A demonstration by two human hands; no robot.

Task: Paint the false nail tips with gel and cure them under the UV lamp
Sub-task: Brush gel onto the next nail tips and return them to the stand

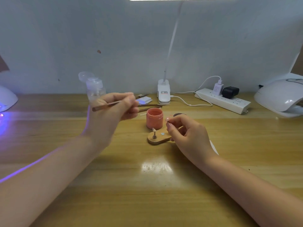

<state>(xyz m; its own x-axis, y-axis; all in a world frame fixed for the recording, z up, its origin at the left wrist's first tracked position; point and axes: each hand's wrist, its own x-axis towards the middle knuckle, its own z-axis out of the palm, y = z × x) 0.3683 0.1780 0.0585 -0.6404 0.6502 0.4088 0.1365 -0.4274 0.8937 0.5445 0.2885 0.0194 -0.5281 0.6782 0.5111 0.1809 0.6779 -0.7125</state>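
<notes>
Left hand (113, 108) raised above the surface (114, 185), fingers curled round a thin brown brush (106, 106), handle end pointing left, blurred. Right hand (183, 133) low beside the wooden holder (158, 138), thumb and forefinger pinched on a small nail tip (168, 124). One further nail tip on a stand (154, 132), upright on the holder's left end; a small round metal disc (162, 133) bare beside it. Open pink gel jar (154, 118) just behind the holder, dark lid (179, 114) to its right. More brushes (150, 105) flat behind the jar. Pump bottle (95, 89) behind the left hand. Clip lamp (163, 92) and power strip (223, 100) along the wall. White UV lamp (278, 95) far right; another lamp (7, 99) far left, violet glow spilled over the surface.
</notes>
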